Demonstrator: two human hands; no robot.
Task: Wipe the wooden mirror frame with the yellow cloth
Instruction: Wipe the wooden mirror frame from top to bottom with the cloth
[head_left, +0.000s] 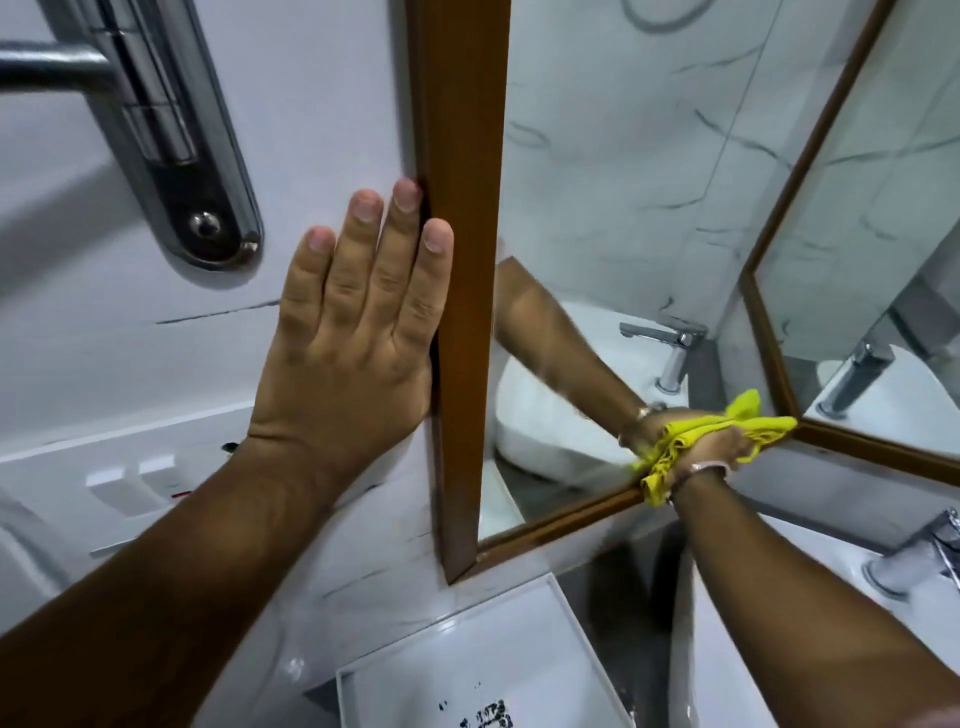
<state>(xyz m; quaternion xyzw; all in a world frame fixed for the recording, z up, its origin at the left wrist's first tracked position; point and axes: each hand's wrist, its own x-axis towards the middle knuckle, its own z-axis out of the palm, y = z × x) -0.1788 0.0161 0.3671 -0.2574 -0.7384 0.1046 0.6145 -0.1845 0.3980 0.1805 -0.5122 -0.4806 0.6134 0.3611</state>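
Head view: right hand (706, 452) presses yellow cloth (675, 447) apparently against frame (462, 260).

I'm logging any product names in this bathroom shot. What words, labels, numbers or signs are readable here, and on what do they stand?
No text can be read.
White tray below the wooden mirror frame: black marks on its floor, broken and too blurred to read.
Wall switches: a small red mark, no legible lettering.
Yellow cloth, faucet: no print visible.
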